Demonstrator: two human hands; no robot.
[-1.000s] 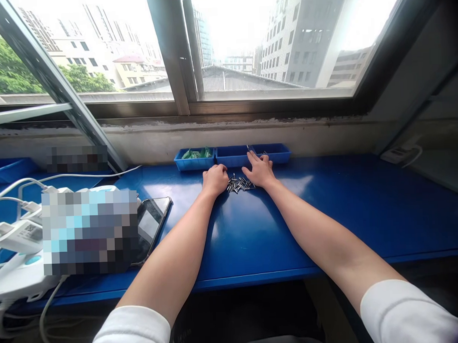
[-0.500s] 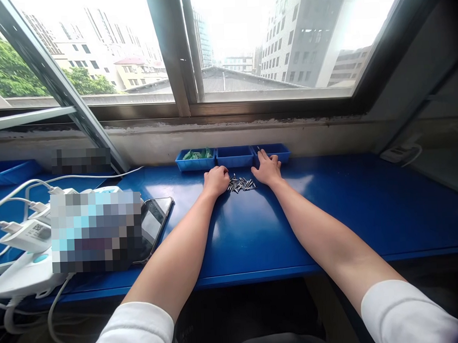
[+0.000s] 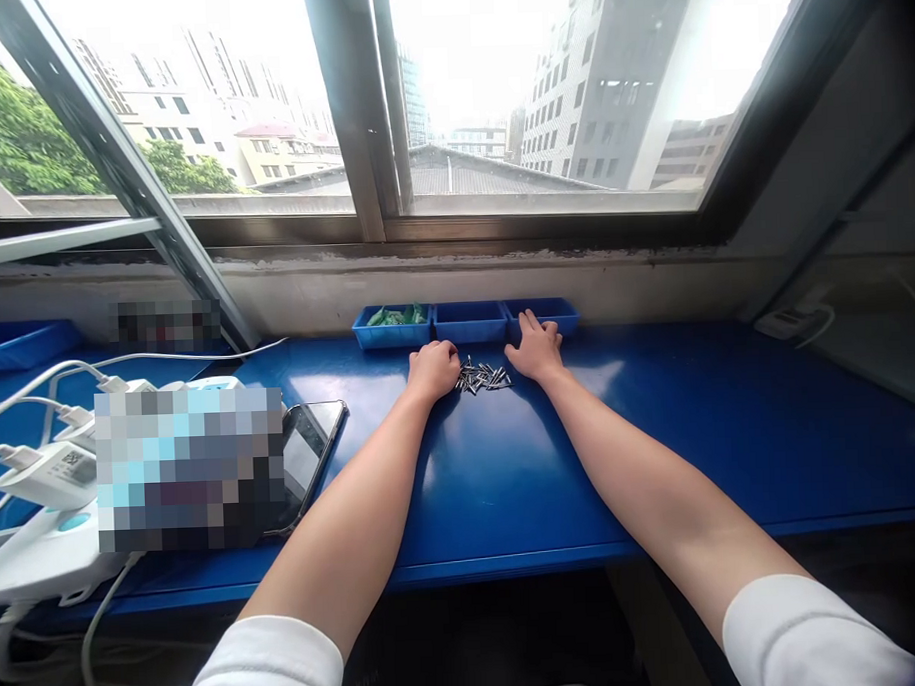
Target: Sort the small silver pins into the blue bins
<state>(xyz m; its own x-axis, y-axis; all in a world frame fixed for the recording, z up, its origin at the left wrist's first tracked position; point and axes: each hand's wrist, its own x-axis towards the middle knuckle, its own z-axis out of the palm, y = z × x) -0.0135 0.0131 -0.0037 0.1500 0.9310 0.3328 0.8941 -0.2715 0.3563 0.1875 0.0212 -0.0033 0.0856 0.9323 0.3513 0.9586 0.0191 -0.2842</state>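
Observation:
A loose pile of small metal pins or screws [image 3: 483,375] lies on the blue tabletop between my hands. My left hand [image 3: 434,370] rests at the pile's left edge, its fingers curled under; whatever they hold is hidden. My right hand [image 3: 534,346] reaches over the front edge of the right blue bin [image 3: 569,316]. Its fingers are stretched and apart, and I see nothing held in them. The middle blue bin [image 3: 470,328] stands directly behind the pile. Green plastic bags [image 3: 398,316] fill part of the left blue bin [image 3: 392,336].
A phone [image 3: 311,453] lies left of my left forearm, beside a white power strip [image 3: 41,563] with plugged-in chargers and cables. A metal shelf post [image 3: 133,184] rises at the left. Behind the bins runs a low wall [image 3: 298,289] under the window.
A small dark piece seen at my right fingertips earlier no longer shows. That hand remains at the right bin, and the left hand stays beside the pile. The view has tilted slightly upward.

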